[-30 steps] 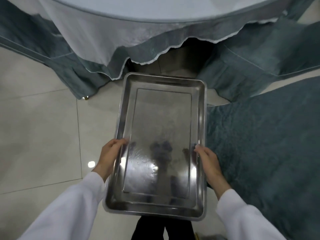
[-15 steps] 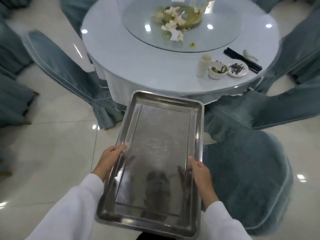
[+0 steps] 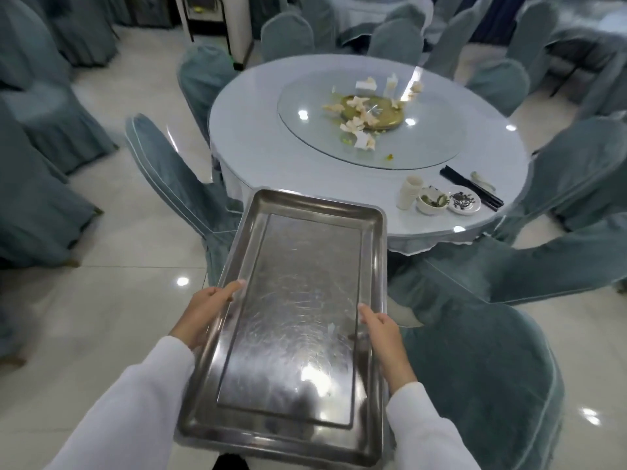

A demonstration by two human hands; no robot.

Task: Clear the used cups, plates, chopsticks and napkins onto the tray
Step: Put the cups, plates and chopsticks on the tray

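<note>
I hold an empty steel tray (image 3: 315,205) lengthwise in front of me, my left hand (image 3: 203,312) gripping its left rim and my right hand (image 3: 385,337) its right rim. Ahead stands a round table (image 3: 258,137) with a white cloth. Near its front right edge sit stacked white cups (image 3: 410,192), a small bowl (image 3: 431,202) with scraps, a small plate (image 3: 464,201) with dark bits, black chopsticks (image 3: 471,188) and a white spoon (image 3: 480,179). Crumpled napkins (image 3: 359,115) lie on the glass turntable (image 3: 305,130) around a gold dish (image 3: 386,113).
Chairs in grey-green covers ring the table: one at the left front (image 3: 173,184), one close on my right (image 3: 488,368), others behind (image 3: 570,164). More covered chairs and tables fill the back. The floor (image 3: 101,317) is glossy pale tile.
The view has lifted from the tray and the table's skirt to the whole tabletop. The tray stays in both hands and has tilted slightly to the right.
</note>
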